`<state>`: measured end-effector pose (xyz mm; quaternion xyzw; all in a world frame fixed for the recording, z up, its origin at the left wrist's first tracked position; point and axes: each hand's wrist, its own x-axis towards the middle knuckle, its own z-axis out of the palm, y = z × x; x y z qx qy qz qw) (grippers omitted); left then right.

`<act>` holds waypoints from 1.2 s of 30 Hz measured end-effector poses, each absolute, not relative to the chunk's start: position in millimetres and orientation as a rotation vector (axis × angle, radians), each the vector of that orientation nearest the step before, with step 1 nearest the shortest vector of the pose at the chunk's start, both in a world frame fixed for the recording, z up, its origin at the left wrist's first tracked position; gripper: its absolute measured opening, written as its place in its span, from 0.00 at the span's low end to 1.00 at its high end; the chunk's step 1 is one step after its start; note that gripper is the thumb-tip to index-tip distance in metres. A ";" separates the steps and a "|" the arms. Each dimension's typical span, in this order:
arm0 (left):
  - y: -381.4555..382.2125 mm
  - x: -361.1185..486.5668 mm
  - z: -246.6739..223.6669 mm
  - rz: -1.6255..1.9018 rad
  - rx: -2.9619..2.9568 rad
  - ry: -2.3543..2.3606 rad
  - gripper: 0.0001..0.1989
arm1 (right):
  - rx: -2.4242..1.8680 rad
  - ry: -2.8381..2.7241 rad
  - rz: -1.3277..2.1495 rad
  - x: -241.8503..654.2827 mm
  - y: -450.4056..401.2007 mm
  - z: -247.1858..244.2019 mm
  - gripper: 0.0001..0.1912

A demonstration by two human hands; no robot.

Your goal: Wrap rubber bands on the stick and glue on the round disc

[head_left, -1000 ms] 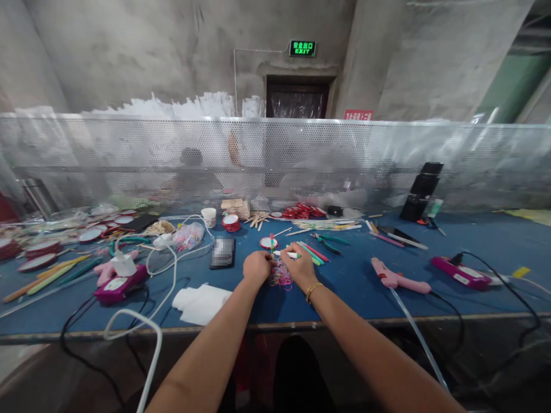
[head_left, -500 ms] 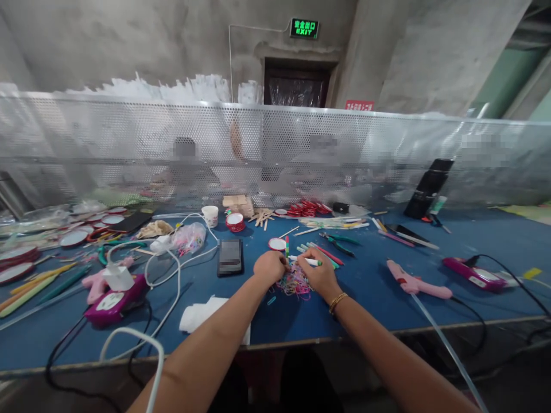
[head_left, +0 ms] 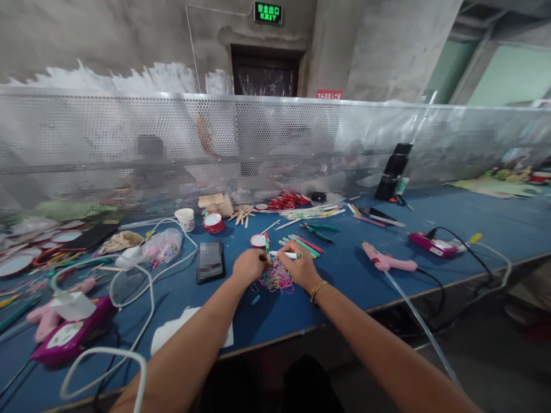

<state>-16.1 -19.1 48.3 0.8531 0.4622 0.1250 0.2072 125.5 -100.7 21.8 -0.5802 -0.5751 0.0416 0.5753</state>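
My right hand [head_left: 298, 265] is closed round a white marker with a green end [head_left: 293, 255], its tip pointing left. Close beside it, my left hand [head_left: 250, 266] pinches the lower end of a small red and green strip [head_left: 267, 242] that stands upright. Under and between both hands lies a tangled pile of colourful thin bands [head_left: 278, 279]. A light blue clip [head_left: 255, 299] is just in front of the pile. Behind the hands are a round white disc with a red rim [head_left: 258, 240] and several coloured markers [head_left: 307, 245].
On the blue table [head_left: 340, 292], a phone [head_left: 210, 261], a paper cup [head_left: 185, 219] and white cables are left. Pliers [head_left: 319, 232], a pink glue gun [head_left: 387, 259] and a purple power strip [head_left: 434, 245] are right. A perforated metal screen [head_left: 258, 132] stands behind.
The whole view has swung to the right, so the table things appear further left. Both hands keep nearly the same pose and still hold the marker and the strip.
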 end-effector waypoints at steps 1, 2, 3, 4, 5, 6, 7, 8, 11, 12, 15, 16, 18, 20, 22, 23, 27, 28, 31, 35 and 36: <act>-18.1 -16.2 47.5 0.360 2.376 1.284 0.08 | -1.357 -1.348 0.104 125.8 -100.7 21.9 0.09; -17.1 -16.4 46.7 0.372 2.375 1.276 0.09 | -1.356 -1.346 0.115 125.9 -100.7 21.9 0.08; -16.1 -16.6 45.7 0.382 2.371 1.267 0.09 | -1.358 -1.341 0.128 125.8 -100.7 21.9 0.08; -15.3 -16.9 44.7 0.390 2.366 1.258 0.08 | -1.363 -1.336 0.141 125.5 -100.9 22.0 0.08; -14.5 -17.1 43.8 0.394 2.360 1.249 0.08 | -1.368 -1.334 0.150 125.1 -101.2 22.2 0.08; -13.8 -17.3 42.9 0.399 2.355 1.242 0.08 | -1.371 -1.335 0.156 124.6 -101.6 22.6 0.07; -13.4 -17.6 42.1 0.401 2.351 1.238 0.08 | -1.374 -1.341 0.161 124.1 -102.1 23.1 0.07; -13.2 -17.8 41.4 0.404 2.351 1.235 0.08 | -1.373 -1.347 0.161 123.7 -102.7 23.6 0.07; -14.6 -18.4 40.0 0.419 2.353 1.242 0.09 | -1.352 -1.373 0.147 123.1 -104.6 25.0 0.06; -15.7 -18.5 40.0 0.428 2.352 1.253 0.08 | -1.345 -1.386 0.140 123.2 -105.1 25.2 0.06; -18.9 -18.4 41.3 0.440 2.348 1.283 0.08 | -1.345 -1.428 0.137 123.7 -105.8 24.7 0.07; -19.3 -18.1 42.2 0.435 2.349 1.283 0.08 | -1.352 -1.433 0.139 123.7 -105.9 24.4 0.07; -18.6 -17.4 44.4 0.413 2.354 1.264 0.08 | -1.363 -1.427 0.143 123.4 -106.0 24.0 0.08; -15.9 -16.8 46.5 0.372 2.348 1.246 0.09 | -1.368 -1.411 0.140 122.6 -106.1 24.4 0.09; -12.0 -16.4 47.9 0.330 2.328 1.234 0.10 | -1.381 -1.390 0.137 121.5 -106.2 25.5 0.09; -10.0 -16.4 48.1 0.317 2.315 1.232 0.10 | -1.393 -1.382 0.138 121.0 -106.2 26.2 0.08; -1.0 -17.2 45.0 0.331 2.265 1.197 0.12 | -1.436 -1.403 0.106 119.8 -106.3 30.5 0.08; 1.6 -17.5 43.3 0.339 2.252 1.174 0.13 | -1.444 -1.422 0.085 119.9 -106.4 32.3 0.08; 10.1 -18.3 37.0 0.357 2.207 1.101 0.14 | -1.483 -1.489 0.020 120.5 -106.6 40.5 0.06; 16.1 -19.5 31.1 0.354 2.203 1.066 0.14 | -1.513 -1.592 -0.011 123.8 -104.1 51.7 0.05; 15.6 -19.8 31.0 0.364 2.217 1.068 0.14 | -1.508 -1.610 -0.014 125.2 -102.6 52.8 0.05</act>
